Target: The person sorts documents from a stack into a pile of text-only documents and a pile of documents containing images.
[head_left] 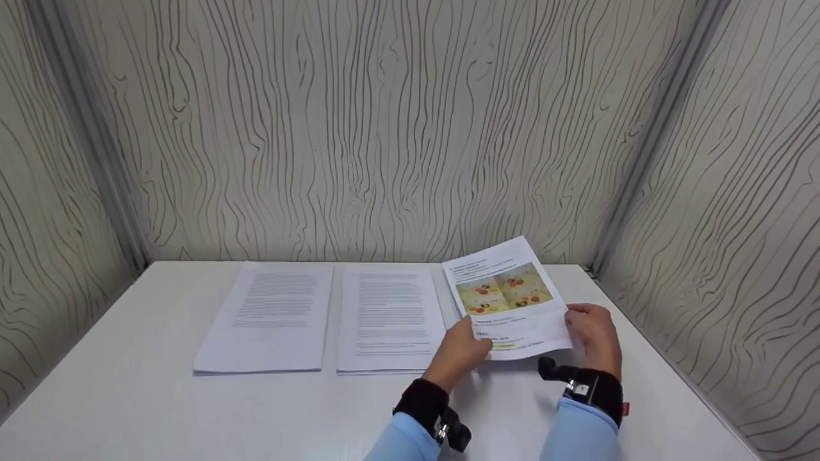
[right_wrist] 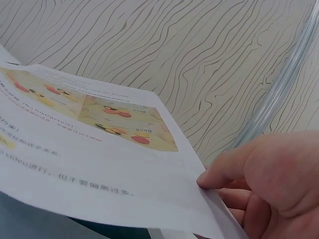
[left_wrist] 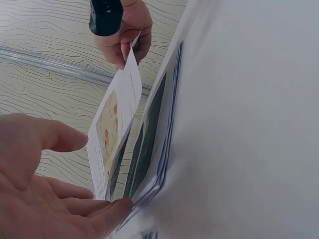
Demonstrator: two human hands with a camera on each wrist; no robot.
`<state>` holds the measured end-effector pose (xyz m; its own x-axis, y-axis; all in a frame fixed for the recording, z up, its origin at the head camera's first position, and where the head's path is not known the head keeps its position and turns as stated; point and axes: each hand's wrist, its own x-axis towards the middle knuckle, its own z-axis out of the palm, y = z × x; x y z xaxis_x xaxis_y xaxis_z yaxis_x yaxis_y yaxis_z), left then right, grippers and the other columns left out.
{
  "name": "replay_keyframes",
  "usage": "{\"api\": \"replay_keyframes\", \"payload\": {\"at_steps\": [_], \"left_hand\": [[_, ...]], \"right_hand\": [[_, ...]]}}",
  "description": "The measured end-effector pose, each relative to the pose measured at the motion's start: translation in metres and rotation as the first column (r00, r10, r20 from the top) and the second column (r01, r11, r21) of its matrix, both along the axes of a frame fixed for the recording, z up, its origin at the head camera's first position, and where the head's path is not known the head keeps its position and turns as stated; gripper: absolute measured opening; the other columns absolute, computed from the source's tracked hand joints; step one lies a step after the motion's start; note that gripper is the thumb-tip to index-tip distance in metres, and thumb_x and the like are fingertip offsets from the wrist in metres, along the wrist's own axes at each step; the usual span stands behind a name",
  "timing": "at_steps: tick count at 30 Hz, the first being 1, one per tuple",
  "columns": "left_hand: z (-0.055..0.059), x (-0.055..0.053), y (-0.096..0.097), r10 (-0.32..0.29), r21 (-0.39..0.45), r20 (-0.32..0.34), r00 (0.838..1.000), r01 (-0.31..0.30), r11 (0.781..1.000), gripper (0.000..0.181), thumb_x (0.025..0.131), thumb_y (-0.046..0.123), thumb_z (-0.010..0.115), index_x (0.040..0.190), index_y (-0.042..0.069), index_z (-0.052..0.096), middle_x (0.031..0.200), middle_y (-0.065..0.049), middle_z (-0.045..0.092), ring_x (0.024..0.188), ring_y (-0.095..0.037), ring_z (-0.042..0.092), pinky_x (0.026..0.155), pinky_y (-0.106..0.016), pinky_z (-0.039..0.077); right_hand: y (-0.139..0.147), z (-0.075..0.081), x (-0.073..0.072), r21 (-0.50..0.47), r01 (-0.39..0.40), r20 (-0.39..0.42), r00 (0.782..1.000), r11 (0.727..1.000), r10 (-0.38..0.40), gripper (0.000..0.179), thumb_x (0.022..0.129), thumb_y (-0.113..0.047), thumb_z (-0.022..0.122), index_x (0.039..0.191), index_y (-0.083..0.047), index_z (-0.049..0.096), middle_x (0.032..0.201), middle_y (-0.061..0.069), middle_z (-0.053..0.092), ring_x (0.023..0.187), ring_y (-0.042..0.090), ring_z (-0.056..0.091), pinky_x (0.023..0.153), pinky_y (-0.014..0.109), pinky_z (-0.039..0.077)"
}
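A printed sheet of paper (head_left: 512,333) with a yellow picture of red fruit is tilted up over the right-hand paper stack. My right hand (head_left: 594,333) pinches its right edge, the thumb on the printed face in the right wrist view. On the sheet's left side is my left hand (head_left: 458,352), fingers at the edge. In the left wrist view the left hand (left_wrist: 55,184) has its thumb spread from extended fingers, fingertips by the papers' lower edge. Beneath the raised sheet, more sheets (left_wrist: 167,134) with dark printed areas lie on the table.
Two other stacks of text pages lie on the white table (head_left: 256,416), one in the middle (head_left: 387,352) and one at the left (head_left: 275,349). Wood-grain panels (head_left: 384,128) enclose the table at the back and both sides.
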<state>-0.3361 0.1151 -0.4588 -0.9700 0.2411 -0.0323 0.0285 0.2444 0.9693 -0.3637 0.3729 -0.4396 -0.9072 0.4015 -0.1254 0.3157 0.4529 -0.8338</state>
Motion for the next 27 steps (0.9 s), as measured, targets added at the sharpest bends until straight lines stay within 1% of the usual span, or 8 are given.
{"api": "replay_keyframes", "payload": {"at_steps": [4,9,13,16,19,23,26,27], "left_hand": [[-0.005,-0.001,0.0,0.006,-0.008,0.017,1.0,-0.006,1.0,0.055,0.089,0.012,0.065,0.141,0.009,0.051,0.119,-0.003,0.065,0.099,-0.016,0.06,0.093,-0.042,0.047],[-0.007,-0.001,0.0,0.01,-0.01,0.03,0.999,-0.01,1.0,0.054,0.089,0.013,0.065,0.14,0.008,0.052,0.12,-0.005,0.065,0.1,-0.017,0.06,0.094,-0.042,0.047],[-0.007,-0.001,-0.001,0.018,-0.053,0.024,1.0,-0.016,0.998,0.053,0.089,0.015,0.065,0.139,0.007,0.052,0.121,-0.005,0.064,0.099,-0.017,0.058,0.093,-0.042,0.047],[-0.006,-0.001,-0.001,0.018,-0.084,0.008,1.0,-0.017,0.996,0.051,0.088,0.015,0.065,0.138,0.007,0.053,0.12,-0.005,0.065,0.096,-0.017,0.058,0.09,-0.041,0.047],[-0.005,-0.001,-0.002,0.007,-0.081,0.005,1.0,-0.007,0.997,0.05,0.088,0.015,0.065,0.136,0.009,0.055,0.119,-0.004,0.066,0.094,-0.015,0.059,0.089,-0.039,0.048],[-0.005,0.0,-0.001,-0.005,-0.075,-0.002,1.0,0.004,0.997,0.049,0.088,0.015,0.065,0.136,0.009,0.056,0.115,-0.003,0.067,0.094,-0.014,0.061,0.089,-0.039,0.049],[-0.006,0.0,-0.002,-0.006,-0.067,-0.003,1.0,0.006,0.998,0.048,0.088,0.013,0.066,0.134,0.009,0.057,0.111,-0.002,0.068,0.093,-0.015,0.062,0.088,-0.04,0.05],[-0.006,0.0,-0.002,-0.008,-0.063,-0.003,1.0,0.008,0.998,0.047,0.088,0.013,0.066,0.134,0.009,0.058,0.11,-0.002,0.068,0.092,-0.014,0.063,0.088,-0.039,0.05]], "right_hand": [[-0.001,-0.002,-0.004,-0.005,-0.005,0.034,0.999,1.0,0.005,0.049,0.098,-0.018,0.042,0.141,0.003,0.046,0.145,0.029,0.04,0.133,0.044,0.035,0.11,0.058,0.025],[-0.001,-0.005,-0.004,0.0,-0.005,0.049,0.999,1.0,0.005,0.049,0.095,-0.016,0.042,0.14,0.005,0.046,0.144,0.031,0.041,0.131,0.044,0.036,0.109,0.058,0.026],[-0.001,-0.008,-0.005,0.002,-0.011,0.052,0.999,1.0,0.011,0.05,0.095,-0.016,0.042,0.139,0.006,0.046,0.143,0.031,0.041,0.129,0.043,0.037,0.109,0.057,0.027],[0.0,-0.01,-0.005,0.034,-0.031,0.041,0.999,0.999,0.029,0.049,0.094,-0.016,0.045,0.137,0.008,0.048,0.142,0.032,0.042,0.129,0.044,0.038,0.109,0.055,0.028],[-0.001,-0.01,-0.004,0.059,-0.036,0.048,0.998,0.998,0.034,0.048,0.094,-0.016,0.047,0.136,0.008,0.049,0.142,0.032,0.042,0.131,0.046,0.037,0.11,0.055,0.028],[-0.001,-0.01,-0.003,0.062,-0.035,0.086,0.996,0.997,0.03,0.049,0.094,-0.016,0.047,0.137,0.008,0.048,0.142,0.032,0.041,0.133,0.048,0.035,0.11,0.056,0.028],[-0.001,-0.011,-0.002,0.076,-0.044,0.102,0.994,0.996,0.036,0.049,0.094,-0.017,0.048,0.135,0.009,0.048,0.141,0.033,0.042,0.131,0.048,0.036,0.11,0.056,0.028],[-0.001,-0.01,-0.001,0.089,-0.041,0.105,0.994,0.995,0.032,0.05,0.092,-0.017,0.048,0.134,0.01,0.049,0.139,0.033,0.043,0.13,0.048,0.038,0.109,0.055,0.029]]}}
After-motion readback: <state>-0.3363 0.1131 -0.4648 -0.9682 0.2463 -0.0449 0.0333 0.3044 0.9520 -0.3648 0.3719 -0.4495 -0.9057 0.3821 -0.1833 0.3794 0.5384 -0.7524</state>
